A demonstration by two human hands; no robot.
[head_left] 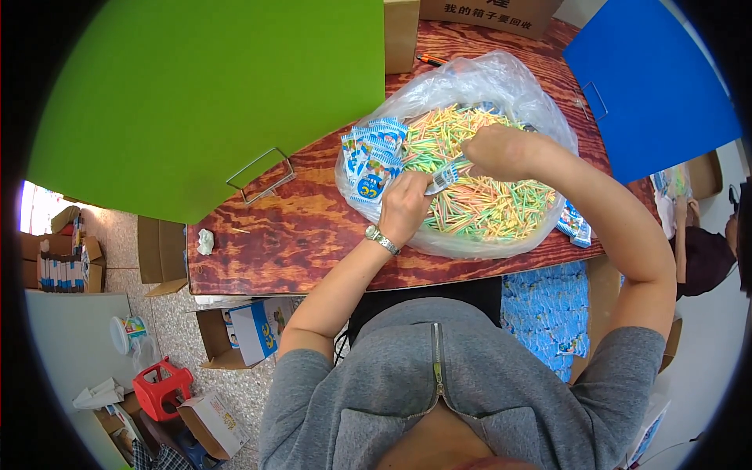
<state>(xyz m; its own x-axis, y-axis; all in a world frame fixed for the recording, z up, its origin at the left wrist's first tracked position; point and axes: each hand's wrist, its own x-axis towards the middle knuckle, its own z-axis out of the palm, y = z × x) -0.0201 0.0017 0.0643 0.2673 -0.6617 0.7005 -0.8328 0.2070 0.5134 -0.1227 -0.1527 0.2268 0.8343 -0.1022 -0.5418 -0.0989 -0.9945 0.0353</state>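
A large clear plastic bag (507, 72) lies spread open on the table, heaped with thin pastel sticks (493, 211) in yellow, green and pink. My left hand (406, 205), with a watch on its wrist, grips the lower end of a small blue-and-white packet (446, 177) above the sticks. At the packet's upper end is my right hand (503, 152), its fingers curled closed; what they hold is hidden. Several blue-and-white packets (373, 174) are piled on the bag's left side, close to my left hand. More packets (576, 225) lie at its right edge.
The red-brown wood-grain table (266, 243) is flanked by a green panel (227, 94) and a blue panel (650, 86). Cardboard boxes (486, 17) stand behind the bag. Many blue packets (544, 309) fill a box below the table's edge. A red stool (163, 389) is on the floor left.
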